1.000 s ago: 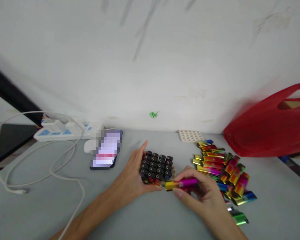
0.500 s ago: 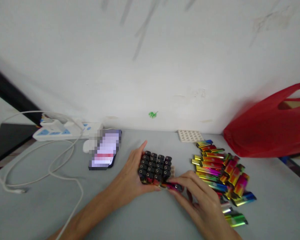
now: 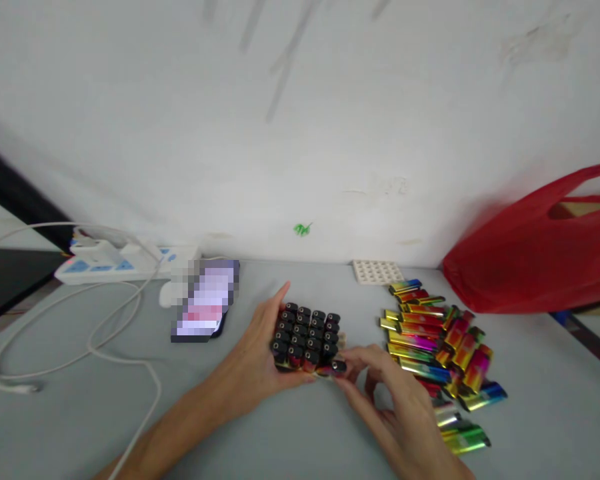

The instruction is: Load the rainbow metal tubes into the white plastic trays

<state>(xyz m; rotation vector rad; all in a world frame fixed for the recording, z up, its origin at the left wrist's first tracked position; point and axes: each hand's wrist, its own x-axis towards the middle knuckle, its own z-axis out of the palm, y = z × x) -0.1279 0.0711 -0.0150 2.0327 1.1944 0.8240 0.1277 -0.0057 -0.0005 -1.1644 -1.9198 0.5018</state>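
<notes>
My left hand (image 3: 257,357) is wrapped round the left side and front of a block of black-topped pieces (image 3: 307,333), standing in rows close together. A bit of a pale tray (image 3: 343,339) shows at the block's right edge. At the front right corner, my right hand (image 3: 395,400) pinches a shiny reddish piece with a black top (image 3: 338,367) between thumb and fingers, against the block. A pile of metallic coloured pieces (image 3: 420,341) lies just beyond my right hand.
A pale tray with holes (image 3: 378,272) lies by the wall. A red bag (image 3: 535,257) stands at the right. On the left are a phone (image 3: 207,300), a white power strip (image 3: 130,263) and a looped white cable (image 3: 150,370).
My right hand has moved left with the pinched piece, which now sits closer against the block's front right corner and more upright. My left hand keeps its hold.
</notes>
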